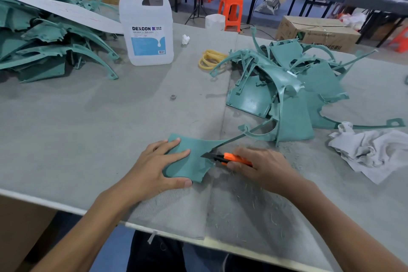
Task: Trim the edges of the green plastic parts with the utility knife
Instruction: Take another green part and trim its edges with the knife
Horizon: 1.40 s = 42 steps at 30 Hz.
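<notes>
A green plastic part (192,161) was held flat on the grey felt-covered table (88,128) near its front edge. It was pressed down by the left hand (154,165), whose fingers were laid straight and slightly apart on top. The orange utility knife (229,158) was gripped in the right hand (262,168), fingers curled round its handle, with the blade set against the part's right edge. More green parts were heaped at right (287,95) and far left (44,46). A DEXCON jug (146,28) and a crumpled white rag (375,150) were seen on the table.

Bare forearms (99,216), dark trousers (154,254)
</notes>
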Each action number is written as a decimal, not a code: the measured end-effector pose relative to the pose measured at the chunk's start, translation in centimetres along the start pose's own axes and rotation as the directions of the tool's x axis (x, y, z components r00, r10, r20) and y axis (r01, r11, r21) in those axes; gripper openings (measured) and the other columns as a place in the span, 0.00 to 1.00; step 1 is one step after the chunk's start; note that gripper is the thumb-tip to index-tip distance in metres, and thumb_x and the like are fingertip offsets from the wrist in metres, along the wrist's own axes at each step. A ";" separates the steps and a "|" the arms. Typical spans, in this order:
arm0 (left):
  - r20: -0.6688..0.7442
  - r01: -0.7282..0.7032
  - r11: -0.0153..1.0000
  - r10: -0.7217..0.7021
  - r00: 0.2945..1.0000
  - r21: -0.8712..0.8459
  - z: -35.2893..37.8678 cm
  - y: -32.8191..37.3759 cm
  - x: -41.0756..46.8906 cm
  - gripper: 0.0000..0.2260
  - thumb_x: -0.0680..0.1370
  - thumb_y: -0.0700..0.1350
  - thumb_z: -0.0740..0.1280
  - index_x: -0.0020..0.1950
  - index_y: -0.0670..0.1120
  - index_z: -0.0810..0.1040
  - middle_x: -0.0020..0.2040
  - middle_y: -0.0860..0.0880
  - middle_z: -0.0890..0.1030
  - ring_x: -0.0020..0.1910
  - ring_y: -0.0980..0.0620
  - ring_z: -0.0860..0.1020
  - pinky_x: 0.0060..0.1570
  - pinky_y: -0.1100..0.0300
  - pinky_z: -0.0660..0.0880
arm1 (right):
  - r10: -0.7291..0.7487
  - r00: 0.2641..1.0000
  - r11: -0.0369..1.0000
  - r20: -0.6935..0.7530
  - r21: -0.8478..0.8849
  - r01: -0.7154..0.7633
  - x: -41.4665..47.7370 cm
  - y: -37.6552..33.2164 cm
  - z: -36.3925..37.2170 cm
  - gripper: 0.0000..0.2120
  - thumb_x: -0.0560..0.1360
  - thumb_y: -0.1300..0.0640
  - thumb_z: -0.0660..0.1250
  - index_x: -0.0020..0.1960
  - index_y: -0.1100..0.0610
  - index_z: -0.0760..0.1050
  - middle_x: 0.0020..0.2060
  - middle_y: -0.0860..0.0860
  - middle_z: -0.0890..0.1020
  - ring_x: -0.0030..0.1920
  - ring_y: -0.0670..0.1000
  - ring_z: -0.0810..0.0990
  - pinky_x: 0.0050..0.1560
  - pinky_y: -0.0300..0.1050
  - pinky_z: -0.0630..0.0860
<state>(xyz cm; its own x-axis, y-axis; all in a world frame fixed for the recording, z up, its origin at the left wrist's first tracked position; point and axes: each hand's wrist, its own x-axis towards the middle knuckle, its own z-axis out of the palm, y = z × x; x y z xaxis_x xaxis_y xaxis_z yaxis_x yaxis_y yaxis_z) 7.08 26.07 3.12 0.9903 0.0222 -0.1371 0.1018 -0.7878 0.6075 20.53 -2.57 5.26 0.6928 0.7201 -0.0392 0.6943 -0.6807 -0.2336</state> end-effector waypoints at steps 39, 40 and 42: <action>-0.209 0.049 0.992 -0.023 0.978 0.119 2.2 3.2 -0.2 0.40 0.60 0.82 0.63 0.63 0.60 0.70 0.79 0.54 0.59 0.79 0.54 0.51 0.77 0.53 0.53 | 0.199 0.973 0.975 -0.117 -0.074 -0.208 -1.0 -2.9 0.5 0.17 0.82 0.34 0.53 0.54 0.45 0.70 0.41 0.46 0.77 0.41 0.54 0.79 0.38 0.49 0.73; -0.213 0.062 0.990 -0.034 0.976 0.124 2.2 3.4 -0.4 0.39 0.60 0.82 0.63 0.63 0.60 0.69 0.78 0.53 0.60 0.78 0.53 0.52 0.77 0.52 0.55 | 0.205 0.969 0.975 -0.138 -0.060 -0.215 -1.1 -2.9 0.6 0.17 0.82 0.34 0.54 0.54 0.46 0.70 0.42 0.46 0.78 0.41 0.55 0.79 0.39 0.49 0.74; -0.220 0.086 0.984 -0.049 0.974 0.159 2.2 3.7 -1.1 0.39 0.60 0.82 0.61 0.63 0.60 0.68 0.76 0.53 0.62 0.77 0.53 0.54 0.74 0.52 0.58 | 0.215 0.961 0.976 -0.175 0.015 -0.215 -1.5 -3.0 0.7 0.16 0.82 0.35 0.55 0.53 0.45 0.71 0.43 0.46 0.78 0.42 0.55 0.79 0.40 0.50 0.74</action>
<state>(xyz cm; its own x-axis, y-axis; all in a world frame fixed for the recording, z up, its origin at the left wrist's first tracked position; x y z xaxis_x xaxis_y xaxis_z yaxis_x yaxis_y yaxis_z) 6.21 21.82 3.78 0.9806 0.1960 0.0091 0.1698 -0.8708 0.4614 17.31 -1.55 5.35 0.8488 0.5222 0.0823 0.5258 -0.8177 -0.2345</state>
